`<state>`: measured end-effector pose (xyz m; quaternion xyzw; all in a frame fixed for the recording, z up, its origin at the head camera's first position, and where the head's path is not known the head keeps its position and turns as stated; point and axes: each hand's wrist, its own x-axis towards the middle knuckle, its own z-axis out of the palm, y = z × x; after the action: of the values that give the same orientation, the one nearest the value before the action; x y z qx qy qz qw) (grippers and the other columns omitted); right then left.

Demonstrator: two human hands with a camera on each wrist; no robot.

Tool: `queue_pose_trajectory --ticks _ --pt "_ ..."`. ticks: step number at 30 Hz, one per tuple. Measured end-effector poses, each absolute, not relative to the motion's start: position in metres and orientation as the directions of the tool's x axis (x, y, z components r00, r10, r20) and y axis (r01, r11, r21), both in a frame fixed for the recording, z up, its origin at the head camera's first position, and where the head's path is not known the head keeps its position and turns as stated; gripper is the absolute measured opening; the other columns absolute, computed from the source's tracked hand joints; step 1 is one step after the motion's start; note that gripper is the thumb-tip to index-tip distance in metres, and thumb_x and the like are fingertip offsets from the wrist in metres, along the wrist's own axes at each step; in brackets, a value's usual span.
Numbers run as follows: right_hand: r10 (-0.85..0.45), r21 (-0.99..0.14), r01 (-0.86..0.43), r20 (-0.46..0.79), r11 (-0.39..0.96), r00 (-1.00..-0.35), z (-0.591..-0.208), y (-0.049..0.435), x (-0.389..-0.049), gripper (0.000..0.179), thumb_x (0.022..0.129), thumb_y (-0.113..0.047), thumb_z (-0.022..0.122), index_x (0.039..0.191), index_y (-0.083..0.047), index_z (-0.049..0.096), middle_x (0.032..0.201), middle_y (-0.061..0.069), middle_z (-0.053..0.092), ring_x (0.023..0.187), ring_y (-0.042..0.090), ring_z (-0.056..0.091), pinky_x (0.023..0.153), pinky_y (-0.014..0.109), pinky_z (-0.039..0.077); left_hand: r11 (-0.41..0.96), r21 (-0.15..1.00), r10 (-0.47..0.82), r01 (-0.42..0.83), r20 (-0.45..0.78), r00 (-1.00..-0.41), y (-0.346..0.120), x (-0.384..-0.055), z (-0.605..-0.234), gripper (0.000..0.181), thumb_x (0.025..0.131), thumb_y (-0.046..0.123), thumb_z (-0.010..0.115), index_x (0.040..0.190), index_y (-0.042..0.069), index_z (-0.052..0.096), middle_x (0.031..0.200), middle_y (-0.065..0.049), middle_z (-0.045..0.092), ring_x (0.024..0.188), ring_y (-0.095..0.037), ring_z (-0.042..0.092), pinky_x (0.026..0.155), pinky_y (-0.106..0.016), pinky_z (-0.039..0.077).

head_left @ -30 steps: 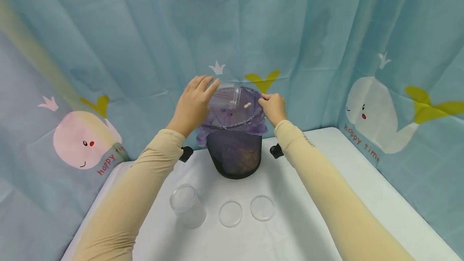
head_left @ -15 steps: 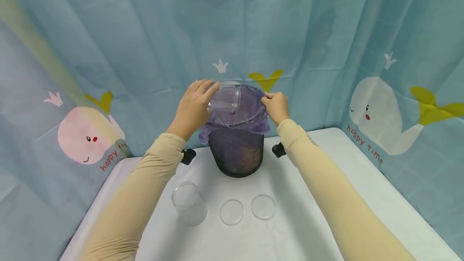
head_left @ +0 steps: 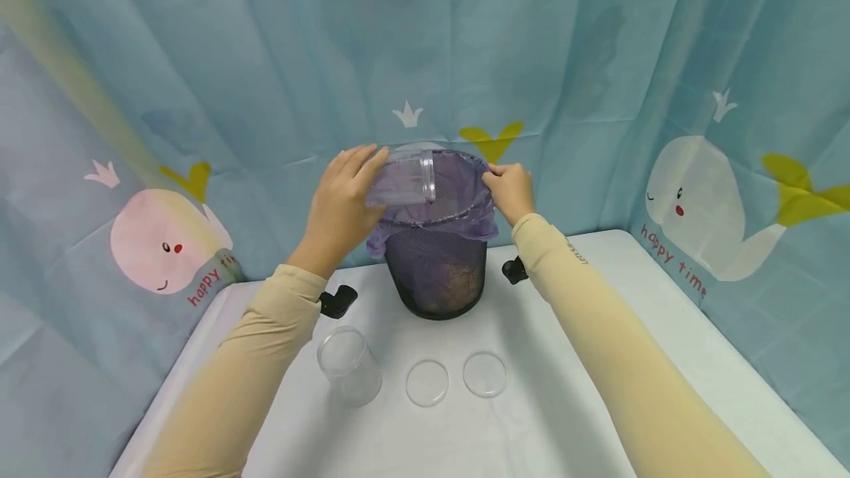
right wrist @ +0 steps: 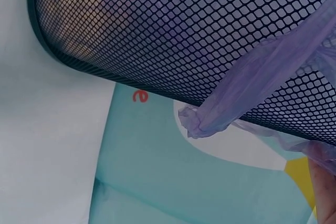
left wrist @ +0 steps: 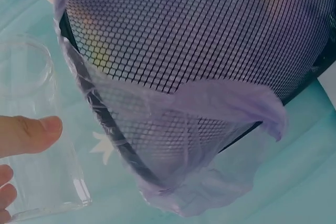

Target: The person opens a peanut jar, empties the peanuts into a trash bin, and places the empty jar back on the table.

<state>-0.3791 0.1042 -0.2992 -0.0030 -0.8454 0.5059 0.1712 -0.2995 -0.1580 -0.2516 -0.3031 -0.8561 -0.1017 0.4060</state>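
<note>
My left hand (head_left: 340, 201) grips a clear plastic jar (head_left: 402, 179) that lies on its side in the air, its mouth toward the right over the bin's opening. In the left wrist view the thumb (left wrist: 37, 134) presses against the wall of the jar, and I see nothing inside it. The black mesh bin (head_left: 438, 271) stands on the table, lined with a purple plastic bag (head_left: 465, 227) folded over its rim. At the right side of that rim, my right hand (head_left: 511, 190) pinches the bag's edge. Orange-brown contents show blurred through the mesh low down.
A second clear jar (head_left: 350, 367) stands upright without a lid on the white table (head_left: 531, 419), left of two round clear lids (head_left: 427, 383). A blue curtain (head_left: 319, 57) with whale prints hangs close behind the bin and along both sides.
The jar has levelled out and shifted slightly left with my left hand. A small white piece seen one second ago at the bin's opening is out of sight. My right hand keeps its hold.
</note>
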Motion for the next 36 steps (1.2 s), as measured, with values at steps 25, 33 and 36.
queue_pose_trajectory --ticks 25,33,36 --pt "0.181 -0.847 -0.171 0.296 0.504 -0.938 -0.300 0.104 -0.376 0.036 0.097 -0.016 0.054 0.131 -0.006 0.062 0.134 0.015 0.063 0.041 0.008 0.029 0.042 0.020 0.027 0.734 -0.008 0.341 0.679 0.869 -0.359 -0.166 -0.237 -0.297 0.078 0.062 -0.009 0.087 0.134 0.001 0.057 0.133 -0.021 0.060 0.125 -0.041 0.054 0.111 -0.055 0.042" --pt "0.187 -0.847 -0.156 0.285 0.508 -0.940 -0.301 0.104 -0.378 0.037 0.097 -0.016 0.054 0.131 -0.006 0.062 0.134 0.016 0.063 0.041 0.007 0.031 0.043 0.019 0.029 0.719 0.047 0.304 0.694 0.877 -0.373 -0.165 -0.221 -0.322 0.082 0.058 -0.011 0.088 0.133 0.001 0.057 0.135 -0.020 0.059 0.125 -0.041 0.054 0.111 -0.056 0.041" --pt "0.189 -0.848 -0.150 0.280 0.508 -0.941 -0.300 0.105 -0.378 0.036 0.097 -0.015 0.053 0.131 -0.006 0.063 0.135 0.016 0.062 0.040 0.007 0.029 0.043 0.019 0.028 0.713 0.050 0.312 0.699 0.871 -0.380 -0.163 -0.217 -0.330 0.084 0.056 -0.011 0.088 0.133 0.001 0.057 0.135 -0.019 0.059 0.125 -0.040 0.054 0.110 -0.055 0.043"
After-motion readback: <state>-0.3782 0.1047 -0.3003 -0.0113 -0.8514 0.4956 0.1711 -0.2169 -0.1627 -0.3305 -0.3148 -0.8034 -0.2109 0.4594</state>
